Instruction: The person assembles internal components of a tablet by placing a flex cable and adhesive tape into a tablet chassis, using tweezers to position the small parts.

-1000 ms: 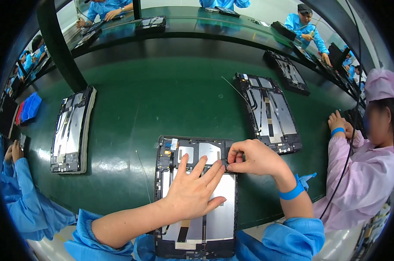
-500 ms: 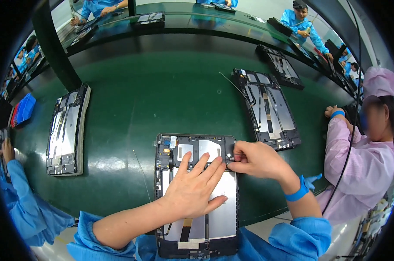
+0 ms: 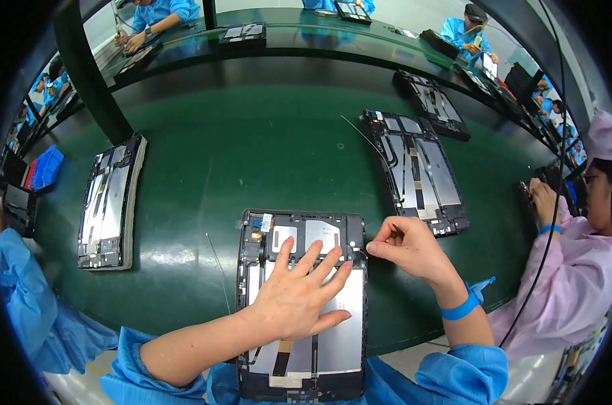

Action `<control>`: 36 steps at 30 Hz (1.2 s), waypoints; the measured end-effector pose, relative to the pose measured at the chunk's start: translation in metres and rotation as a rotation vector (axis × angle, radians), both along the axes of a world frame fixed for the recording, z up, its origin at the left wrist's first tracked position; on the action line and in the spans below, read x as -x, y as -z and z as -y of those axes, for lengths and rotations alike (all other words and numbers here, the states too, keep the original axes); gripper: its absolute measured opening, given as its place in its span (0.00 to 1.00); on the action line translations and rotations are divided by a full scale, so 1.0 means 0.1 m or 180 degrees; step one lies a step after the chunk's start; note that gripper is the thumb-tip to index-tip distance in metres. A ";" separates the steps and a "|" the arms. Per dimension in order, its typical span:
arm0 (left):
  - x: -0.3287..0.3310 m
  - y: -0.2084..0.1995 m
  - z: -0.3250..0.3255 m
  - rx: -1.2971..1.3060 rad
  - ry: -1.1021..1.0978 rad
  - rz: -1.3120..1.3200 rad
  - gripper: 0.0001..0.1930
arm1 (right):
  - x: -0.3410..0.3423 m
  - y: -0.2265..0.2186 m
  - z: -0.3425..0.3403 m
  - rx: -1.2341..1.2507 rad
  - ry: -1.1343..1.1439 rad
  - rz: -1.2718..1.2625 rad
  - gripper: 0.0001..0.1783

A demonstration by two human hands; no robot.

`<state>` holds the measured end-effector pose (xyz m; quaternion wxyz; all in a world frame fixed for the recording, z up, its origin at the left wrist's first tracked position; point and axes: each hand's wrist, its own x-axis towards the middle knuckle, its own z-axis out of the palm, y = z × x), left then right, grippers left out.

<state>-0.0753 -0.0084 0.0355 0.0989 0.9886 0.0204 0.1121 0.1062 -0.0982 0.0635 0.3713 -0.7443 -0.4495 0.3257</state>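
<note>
An opened tablet (image 3: pixel 344 351), its silver inner panel and black upper boards showing, lies in front of me at the table's near edge. Spread flat across its upper middle is my left hand (image 3: pixel 299 290), fingers apart, pressing on the panel with nothing held. Just off the tablet's upper right edge, my right hand (image 3: pixel 411 251) is closed in a pinch of thumb and fingers. A small dark bit shows between those fingers, and a thin dark line runs near the fingertips to the tablet's edge; what it is I cannot make out.
Several more opened tablets lie on the green table (image 3: pixel 184 202): a stack (image 3: pixel 110 202) at left and stacks (image 3: pixel 417 169) at right. A thin wire (image 3: pixel 218 270) is left of my tablet. A blue bin (image 3: pixel 47 167) stands far left; a co-worker in pink (image 3: pixel 563 270) sits at right.
My right hand has drawn slightly to the right, away from the tablet's upper right corner, and its fingers have turned. My left hand stays on the panel, its fingers a little wider apart.
</note>
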 end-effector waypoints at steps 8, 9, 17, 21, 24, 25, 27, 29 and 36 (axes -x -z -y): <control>-0.05 -0.03 0.03 -0.0128 -0.0008 -0.0042 0.28 | -0.03 -0.02 -0.30 -0.0170 -0.0680 0.1448 0.12; -0.05 -0.03 0.04 -0.0135 0.0004 0.0027 0.28 | -0.01 -0.02 -0.33 -0.0170 -0.0701 0.1454 0.12; -0.07 -0.04 0.07 -0.0012 -0.0041 -0.0014 0.27 | 0.07 0.00 -0.56 -0.0654 -0.1774 0.1938 0.14; -0.09 -0.01 0.08 0.0026 -0.0058 0.0072 0.29 | 0.08 -0.05 -0.55 -0.0148 -0.1576 0.2268 0.15; -0.13 0.01 0.07 -0.0074 -0.0042 0.0000 0.30 | 0.04 -0.11 -0.45 0.0007 -0.1080 0.2781 0.16; -0.13 0.01 0.08 -0.0071 -0.0053 -0.0017 0.30 | 0.03 -0.12 -0.40 0.0011 -0.0802 0.2911 0.17; -0.13 0.00 0.09 -0.0015 -0.0102 -0.0088 0.32 | -0.02 -0.20 -0.28 0.0272 -0.0669 0.2704 0.18; -0.16 -0.03 0.10 -0.0004 -0.0085 -0.0165 0.31 | -0.12 -0.17 -0.10 0.0086 -0.0687 0.1480 0.15; -0.22 -0.04 0.12 0.0067 -0.0061 -0.0204 0.31 | -0.12 0.04 0.22 -0.0882 -0.1023 0.2096 0.05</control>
